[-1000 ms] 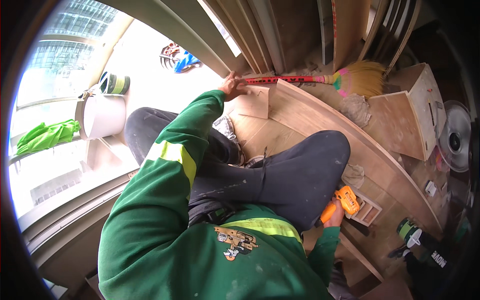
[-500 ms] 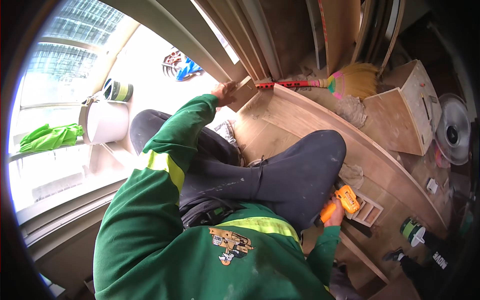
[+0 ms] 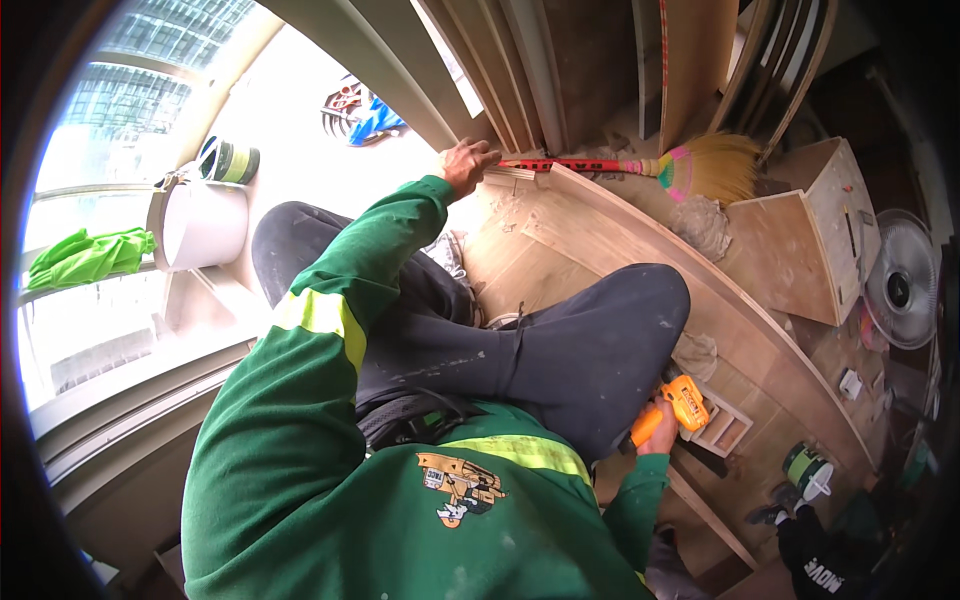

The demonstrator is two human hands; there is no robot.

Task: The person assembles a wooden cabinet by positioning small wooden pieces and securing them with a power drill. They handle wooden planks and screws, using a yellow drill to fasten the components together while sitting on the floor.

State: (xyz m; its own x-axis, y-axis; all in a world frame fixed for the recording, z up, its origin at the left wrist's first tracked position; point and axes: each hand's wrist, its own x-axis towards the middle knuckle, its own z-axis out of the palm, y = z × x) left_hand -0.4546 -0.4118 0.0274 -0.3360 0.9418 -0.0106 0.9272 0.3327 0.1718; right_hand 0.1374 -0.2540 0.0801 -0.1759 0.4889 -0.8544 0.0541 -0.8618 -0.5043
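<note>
My left hand reaches forward and is closed on a small piece of wood, now seen nearly edge-on. The piece lies close to the near end of a long wooden board standing on edge; whether they touch I cannot tell. By my right knee, my right hand is wrapped round the handle of an orange power tool. Part of the tool is hidden behind my leg, so its exact kind does not show. Sawdust and scraps lie on the wooden surface between my legs.
A broom with a red handle lies beyond the board. Tall panels lean at the back. To the right are a wooden box and a fan. A white bucket stands left; another person's shoe shows lower right.
My left hand has shifted slightly right and turned the wood piece from showing its broad face to nearly edge-on. The right hand and power tool have moved slightly left.
</note>
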